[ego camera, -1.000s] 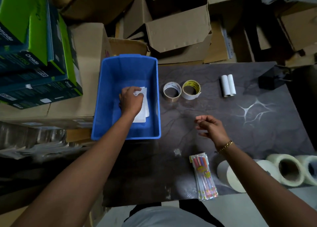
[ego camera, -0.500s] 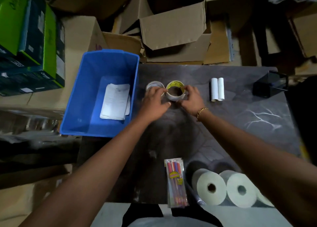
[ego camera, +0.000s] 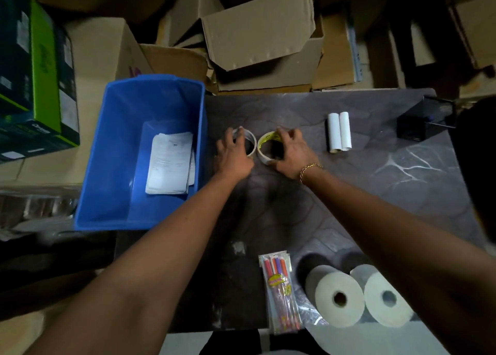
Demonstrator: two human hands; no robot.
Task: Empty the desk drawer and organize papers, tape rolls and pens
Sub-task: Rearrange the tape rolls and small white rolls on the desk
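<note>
Two tape rolls, one in each of your hands, mid-desk (ego camera: pixel 349 193) beside the blue bin (ego camera: pixel 118 150).

Left hand (ego camera: pixel 234 154) curls on the clear tape roll (ego camera: pixel 248 142), right hand (ego camera: pixel 291 151) on the yellow-printed tape roll (ego camera: pixel 265 146): likely light, stiff hoops; pinch across the rim.

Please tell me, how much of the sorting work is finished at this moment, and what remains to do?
Done, by the look of it: the papers lie in the blue bin.
In hand: the left hand grips the clear tape roll and the right hand grips the yellow-printed tape roll, both at the table.
Left: the pen pack, two big white rolls and two small white tubes lie unsorted.
</note>
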